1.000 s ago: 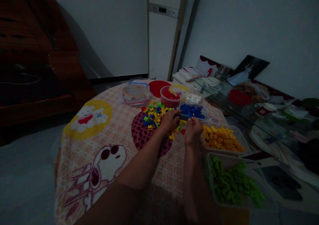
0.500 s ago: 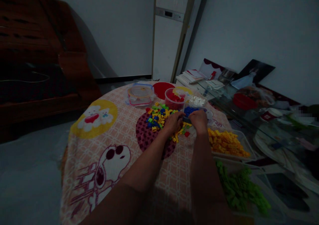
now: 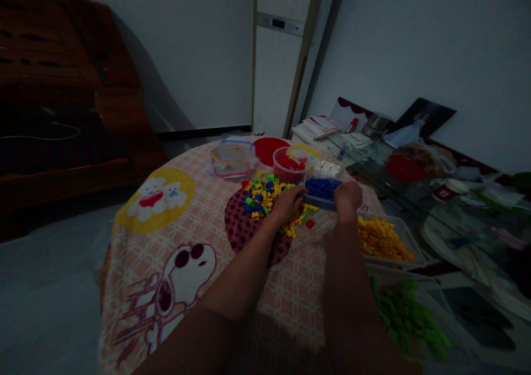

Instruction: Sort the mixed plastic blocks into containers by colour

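Note:
My left hand (image 3: 288, 204) rests at the right side of a loose pile of small toy building bricks (image 3: 265, 196) in yellow, green, blue and red. Its fingers are curled together near the left end of a shallow plastic box (image 3: 320, 202) of blue bricks (image 3: 320, 187). My right hand (image 3: 348, 197) is closed at the right end of that box, covering its corner. What either hand grips is hidden by the fingers. Behind the box stand a round clear tub (image 3: 285, 173) of red bricks and a container of white bricks (image 3: 326, 168).
Boxes of yellow bricks (image 3: 384, 240) and green bricks (image 3: 409, 314) stand to the right of my right arm. A clear lidded container (image 3: 232, 159) sits at the table's back left. Beyond the patterned tablecloth (image 3: 244, 319), a cluttered glass table (image 3: 373, 167) extends right.
My right hand has moved right, from the front of the blue-brick box to its right end, exposing more blue bricks. My left hand has stayed nearly in place.

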### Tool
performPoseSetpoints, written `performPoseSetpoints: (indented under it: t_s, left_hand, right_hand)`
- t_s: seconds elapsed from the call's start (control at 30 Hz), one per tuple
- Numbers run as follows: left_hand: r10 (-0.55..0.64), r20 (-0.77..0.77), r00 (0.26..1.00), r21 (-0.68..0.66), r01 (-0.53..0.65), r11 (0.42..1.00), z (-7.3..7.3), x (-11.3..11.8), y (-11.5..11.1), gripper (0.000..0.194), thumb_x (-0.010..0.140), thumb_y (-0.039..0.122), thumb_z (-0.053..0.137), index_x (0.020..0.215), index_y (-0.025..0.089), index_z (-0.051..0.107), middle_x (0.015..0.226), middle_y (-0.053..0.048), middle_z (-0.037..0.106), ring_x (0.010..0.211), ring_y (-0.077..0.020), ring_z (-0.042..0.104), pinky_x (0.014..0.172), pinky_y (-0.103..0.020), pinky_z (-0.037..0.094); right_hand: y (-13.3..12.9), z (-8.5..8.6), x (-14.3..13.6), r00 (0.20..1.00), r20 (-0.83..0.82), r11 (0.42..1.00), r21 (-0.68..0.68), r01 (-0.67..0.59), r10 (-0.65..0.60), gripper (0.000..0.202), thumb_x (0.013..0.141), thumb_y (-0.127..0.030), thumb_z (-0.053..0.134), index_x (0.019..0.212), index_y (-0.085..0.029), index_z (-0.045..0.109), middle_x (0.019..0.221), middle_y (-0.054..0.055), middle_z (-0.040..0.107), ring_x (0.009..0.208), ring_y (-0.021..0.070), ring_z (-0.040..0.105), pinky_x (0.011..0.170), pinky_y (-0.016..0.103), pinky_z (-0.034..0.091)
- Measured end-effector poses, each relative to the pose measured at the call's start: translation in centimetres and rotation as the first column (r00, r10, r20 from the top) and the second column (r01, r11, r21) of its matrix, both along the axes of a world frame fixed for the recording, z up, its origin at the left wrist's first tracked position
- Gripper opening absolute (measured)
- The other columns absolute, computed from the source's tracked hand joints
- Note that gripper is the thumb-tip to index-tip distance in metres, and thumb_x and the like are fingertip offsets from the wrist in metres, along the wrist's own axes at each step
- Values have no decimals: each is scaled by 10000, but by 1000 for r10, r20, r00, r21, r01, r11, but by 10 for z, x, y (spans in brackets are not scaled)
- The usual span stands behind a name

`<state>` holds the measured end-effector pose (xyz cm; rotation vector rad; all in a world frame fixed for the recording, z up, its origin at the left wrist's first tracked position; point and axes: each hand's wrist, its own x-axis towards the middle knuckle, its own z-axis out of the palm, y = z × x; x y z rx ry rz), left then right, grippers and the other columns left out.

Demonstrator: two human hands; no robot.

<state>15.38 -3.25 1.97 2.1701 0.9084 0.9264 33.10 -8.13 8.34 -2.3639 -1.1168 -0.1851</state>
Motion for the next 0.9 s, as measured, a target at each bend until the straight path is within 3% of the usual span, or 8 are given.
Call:
performPoseSetpoints:
  t_s: [0.1,0.3,0.5,0.63,0.77,0.9]
  left_hand:
    - [1,-9,1000,2,-1,1000,0,-1,0,405,840,90,552,1205,218,673,1089,-57,740,1032,-216,686,995,-367,520]
    - [8,-3,1000,24,-8,1000,-3,0,-1,435,841,83,576,1248,205,670,1117,-64,739,1067,-209,678,1032,-366,505]
    - [59,-32,998,47,-57,997,5,-5,5,379,853,108,612,1213,179,706,1175,-92,741,1086,-215,677,1036,-363,505]
    - [241,-31,970,71,-238,969,14,-32,20,297,878,122,566,1112,175,741,1123,-88,755,1027,-214,685,1005,-365,515]
    - [416,-27,909,117,-411,904,17,-63,34,312,873,114,543,1105,183,740,1134,-95,748,1062,-238,670,1019,-396,502]
    - [348,-30,937,157,-339,927,14,-62,35,319,884,117,526,1115,189,734,1154,-97,743,1104,-234,664,1033,-383,502]
  right_hand:
    - [-2,2,-5,997,-29,997,36,74,-73,340,830,-115,489,952,-61,802,949,250,746,928,337,710,848,406,500]
    - [-9,-4,-31,999,-33,970,241,-14,23,337,876,-234,523,1036,-108,792,983,184,766,893,266,677,820,335,460]
    - [-37,-46,-55,994,-78,989,138,-60,72,355,935,-313,481,883,-136,785,849,147,755,714,213,627,687,301,398]
    - [-51,-73,-54,984,-100,979,156,-129,146,379,941,-322,452,853,-128,766,794,127,734,678,201,594,655,297,383]
    - [-49,-82,-52,970,-197,971,220,-98,142,348,898,-274,453,900,-126,768,845,118,745,740,210,626,694,293,425]
    - [-43,-86,-52,956,-256,959,274,-72,145,362,874,-274,460,988,-130,772,928,130,764,821,224,669,749,294,467]
